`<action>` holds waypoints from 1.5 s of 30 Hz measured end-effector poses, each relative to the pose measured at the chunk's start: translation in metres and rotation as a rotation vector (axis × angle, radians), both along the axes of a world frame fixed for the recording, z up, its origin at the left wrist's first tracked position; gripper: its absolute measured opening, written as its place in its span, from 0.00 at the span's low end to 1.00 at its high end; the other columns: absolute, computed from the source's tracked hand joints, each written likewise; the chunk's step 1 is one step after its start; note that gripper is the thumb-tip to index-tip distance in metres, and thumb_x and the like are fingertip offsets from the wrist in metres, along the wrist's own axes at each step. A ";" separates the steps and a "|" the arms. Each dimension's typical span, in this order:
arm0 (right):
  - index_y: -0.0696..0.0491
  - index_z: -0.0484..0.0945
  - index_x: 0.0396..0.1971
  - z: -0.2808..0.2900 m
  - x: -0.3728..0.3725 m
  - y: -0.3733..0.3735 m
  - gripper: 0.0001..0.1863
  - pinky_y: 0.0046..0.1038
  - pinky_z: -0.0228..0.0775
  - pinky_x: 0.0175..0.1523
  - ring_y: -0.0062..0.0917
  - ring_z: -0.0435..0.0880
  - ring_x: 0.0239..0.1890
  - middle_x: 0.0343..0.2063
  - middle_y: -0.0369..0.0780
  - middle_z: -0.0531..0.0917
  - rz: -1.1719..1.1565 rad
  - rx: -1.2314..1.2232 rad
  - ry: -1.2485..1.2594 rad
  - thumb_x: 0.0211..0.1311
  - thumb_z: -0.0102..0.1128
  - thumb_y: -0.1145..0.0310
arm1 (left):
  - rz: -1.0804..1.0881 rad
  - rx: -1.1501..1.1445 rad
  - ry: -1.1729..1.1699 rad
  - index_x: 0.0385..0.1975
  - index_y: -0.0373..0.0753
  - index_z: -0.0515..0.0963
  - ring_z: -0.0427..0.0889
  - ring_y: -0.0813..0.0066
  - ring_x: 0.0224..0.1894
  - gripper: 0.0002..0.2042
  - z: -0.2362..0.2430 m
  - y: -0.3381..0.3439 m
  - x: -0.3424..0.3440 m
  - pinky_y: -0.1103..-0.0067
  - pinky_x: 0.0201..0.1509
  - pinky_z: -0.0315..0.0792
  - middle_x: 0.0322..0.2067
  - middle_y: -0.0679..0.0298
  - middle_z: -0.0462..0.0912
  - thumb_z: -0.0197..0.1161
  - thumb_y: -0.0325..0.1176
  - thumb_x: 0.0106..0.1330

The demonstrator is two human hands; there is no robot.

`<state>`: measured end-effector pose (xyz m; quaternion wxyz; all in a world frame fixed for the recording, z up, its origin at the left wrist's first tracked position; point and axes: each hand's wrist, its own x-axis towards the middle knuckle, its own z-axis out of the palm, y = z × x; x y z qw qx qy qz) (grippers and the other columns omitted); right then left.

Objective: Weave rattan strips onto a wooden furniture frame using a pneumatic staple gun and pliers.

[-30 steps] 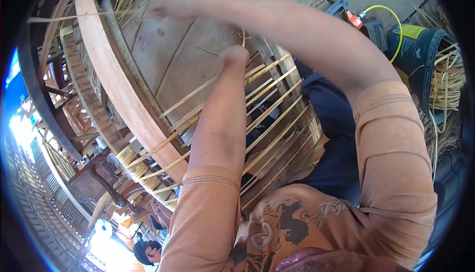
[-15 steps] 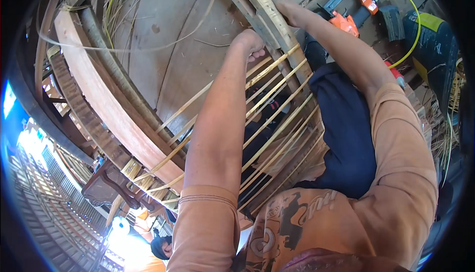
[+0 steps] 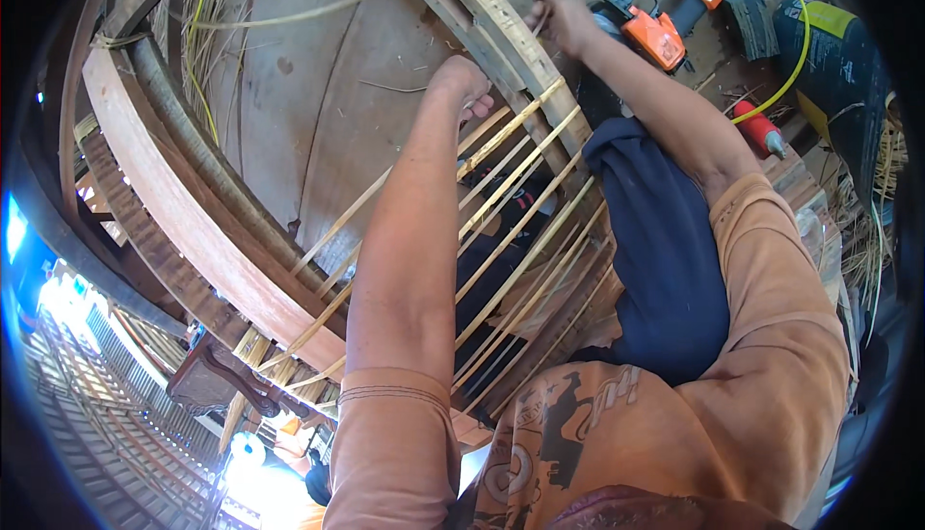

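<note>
A curved wooden frame spans the view, with one rail [image 3: 496,14] running from the top toward the right and a pale rail [image 3: 198,202] on the left. Several yellowish cane strips [image 3: 520,188] are stretched between the rails. My left hand [image 3: 461,85] is closed, just inside the right rail and above the uppermost strips; what its fingers hold is hidden. On that rail's outer side is my right hand [image 3: 564,24], fingers curled together near the wood, their contents too small to make out. A loose, blurred strand [image 3: 289,19] arcs across the upper left.
Beyond my right arm lie an orange-and-black air tool [image 3: 660,37] with a yellow hose [image 3: 805,29], a red bottle [image 3: 759,130] and a dark cylinder [image 3: 831,77]. Loose cane bundles [image 3: 220,29] lie at the upper left. Another person [image 3: 316,484] is partly visible at the bottom.
The loose strand has swept upward, away from the left rail. My right hand's fingers, mostly behind the rail before, now show beside it. The frame sits slightly further left in view.
</note>
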<state>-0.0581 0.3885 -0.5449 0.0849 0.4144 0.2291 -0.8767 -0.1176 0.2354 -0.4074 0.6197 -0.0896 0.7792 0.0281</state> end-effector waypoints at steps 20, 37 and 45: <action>0.54 0.68 0.31 0.114 0.025 0.023 0.27 0.22 0.50 0.23 0.16 0.49 0.11 0.10 0.28 0.50 0.034 0.078 0.396 0.69 0.30 0.44 | -0.107 -0.039 0.040 0.26 0.34 0.78 0.81 0.72 0.22 0.07 -0.007 -0.004 -0.003 0.76 0.23 0.71 0.23 0.60 0.82 0.51 0.25 0.59; 0.57 0.73 0.32 0.143 0.018 -0.022 0.26 0.34 0.67 0.35 0.33 0.75 0.24 0.17 0.42 0.72 0.600 0.915 0.639 0.67 0.41 0.46 | 0.124 0.778 0.388 0.45 0.31 0.74 0.78 0.64 0.42 0.18 0.165 0.047 -0.030 0.72 0.49 0.70 0.40 0.56 0.79 0.48 0.40 0.67; 0.54 0.74 0.39 0.164 0.013 -0.035 0.21 0.41 0.68 0.39 0.45 0.79 0.31 0.24 0.50 0.78 1.011 1.086 0.602 0.66 0.44 0.50 | 1.168 1.490 0.513 0.45 0.31 0.69 0.72 0.74 0.30 0.18 0.260 0.018 -0.008 0.69 0.48 0.67 0.28 0.64 0.76 0.46 0.43 0.69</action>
